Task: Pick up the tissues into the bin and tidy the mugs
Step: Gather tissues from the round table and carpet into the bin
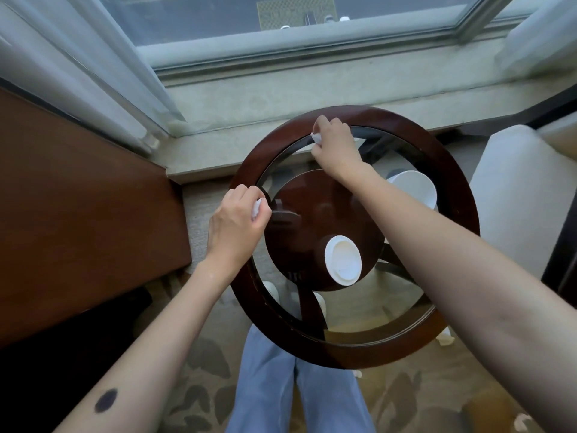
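A: Head view, quick pass. Left hand [235,218] pinching a crumpled tissue [256,208] at the left rim of the worktop [457,195]. Right hand [335,142] closed round a second tissue wad [316,138] at the far rim.

B: Mugs?

A: White mug [415,189] on the glass, right side, partly behind the right forearm. Lidded cup [342,259] nr centre. No bin in frame.

B: Risks?

A: Imo the right forearm passes just above the mug; pulling back low could clip it and tip it on the glass. Also the wads are held by a small edge only, so they could drop en route to the bin, wherever that is.
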The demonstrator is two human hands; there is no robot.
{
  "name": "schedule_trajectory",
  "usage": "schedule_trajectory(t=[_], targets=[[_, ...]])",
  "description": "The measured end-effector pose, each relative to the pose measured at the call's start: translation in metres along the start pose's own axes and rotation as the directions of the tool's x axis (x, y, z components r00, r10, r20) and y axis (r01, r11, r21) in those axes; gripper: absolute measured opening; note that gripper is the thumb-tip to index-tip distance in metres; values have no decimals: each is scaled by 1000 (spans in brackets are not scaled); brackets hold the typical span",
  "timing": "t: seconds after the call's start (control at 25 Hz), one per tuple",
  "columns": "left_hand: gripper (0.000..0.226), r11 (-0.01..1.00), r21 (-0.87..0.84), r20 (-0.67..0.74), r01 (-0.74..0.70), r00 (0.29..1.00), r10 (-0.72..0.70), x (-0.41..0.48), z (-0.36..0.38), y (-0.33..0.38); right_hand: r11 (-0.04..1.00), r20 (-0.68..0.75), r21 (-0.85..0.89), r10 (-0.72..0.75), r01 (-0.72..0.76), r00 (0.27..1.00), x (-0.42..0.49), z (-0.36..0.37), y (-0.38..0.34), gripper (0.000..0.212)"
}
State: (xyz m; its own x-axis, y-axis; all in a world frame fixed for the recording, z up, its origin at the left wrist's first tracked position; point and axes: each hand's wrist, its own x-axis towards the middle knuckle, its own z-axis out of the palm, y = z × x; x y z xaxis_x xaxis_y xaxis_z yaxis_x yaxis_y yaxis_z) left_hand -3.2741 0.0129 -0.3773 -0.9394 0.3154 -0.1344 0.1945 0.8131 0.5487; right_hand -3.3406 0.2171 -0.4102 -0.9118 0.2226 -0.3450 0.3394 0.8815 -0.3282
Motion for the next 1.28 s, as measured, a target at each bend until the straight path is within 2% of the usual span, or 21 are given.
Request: schedule_trajectory(t=[0.12,0.28,0.6,0.84,1.04,1.28], targets=[[14,999,17,-1,-51,999,52,4,-9,11,995,15,94,23,-24,1000,-9,-25,-6,29],[15,986,14,-17,-164,986,164,6,-21,45,982,-122,191,28,-4,992,-47,-72,-4,26],[19,882,-10,-28,-471,882,471,-43,-19,145,958,-325,271,185,-96,928,-181,-135,60,26],[17,794,-54,88,-606,789,608,-147,23,211,942,-375,305,252,-138,892,-325,-134,130,21],[19,643,-54,162,-764,629,761,-259,59,247,902,-378,366,369,-230,849,-479,-111,192,19],[19,616,-39,329,-787,572,751,-380,113,280,817,-287,412,538,-404,793,-640,-78,275,20]])
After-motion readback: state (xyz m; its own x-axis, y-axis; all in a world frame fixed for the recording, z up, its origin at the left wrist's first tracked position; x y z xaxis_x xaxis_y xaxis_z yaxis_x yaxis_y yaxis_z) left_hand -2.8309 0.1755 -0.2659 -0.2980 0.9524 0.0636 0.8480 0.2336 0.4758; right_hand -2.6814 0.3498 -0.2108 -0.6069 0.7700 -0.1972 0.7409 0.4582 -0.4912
